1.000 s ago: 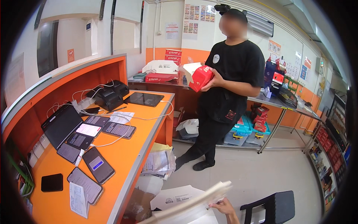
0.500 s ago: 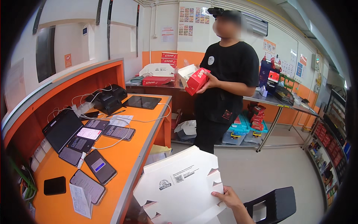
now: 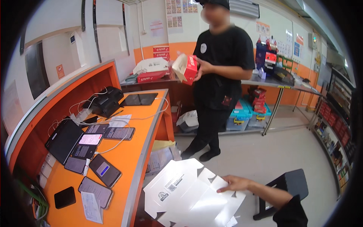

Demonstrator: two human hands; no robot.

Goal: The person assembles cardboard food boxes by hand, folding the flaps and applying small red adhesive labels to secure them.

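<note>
My right hand (image 3: 235, 184) reaches in from the lower right, its fingers closed on the edge of a flat white carton blank (image 3: 189, 193). The blank has die-cut tabs and notches, with a small dark print near its left part. It hangs tilted beside the orange counter, and light glares off its lower half. How many sheets lie together there, I cannot tell. My left hand does not show. Across from me a co-worker in black holds a folded red and white box (image 3: 185, 70) in both hands.
On my left the orange counter (image 3: 132, 159) carries several phones, a tablet (image 3: 139, 99), a laptop (image 3: 64, 140), a black printer (image 3: 107, 101) and loose cables. A black stool (image 3: 289, 185) stands at right. Behind, a steel table holds red cartons (image 3: 151, 76); lidded tubs (image 3: 239, 116) sit below.
The white blank has turned and tipped, and my right hand now holds it farther up with more forearm showing. The co-worker's box has turned its opening toward me. My view has tilted downward.
</note>
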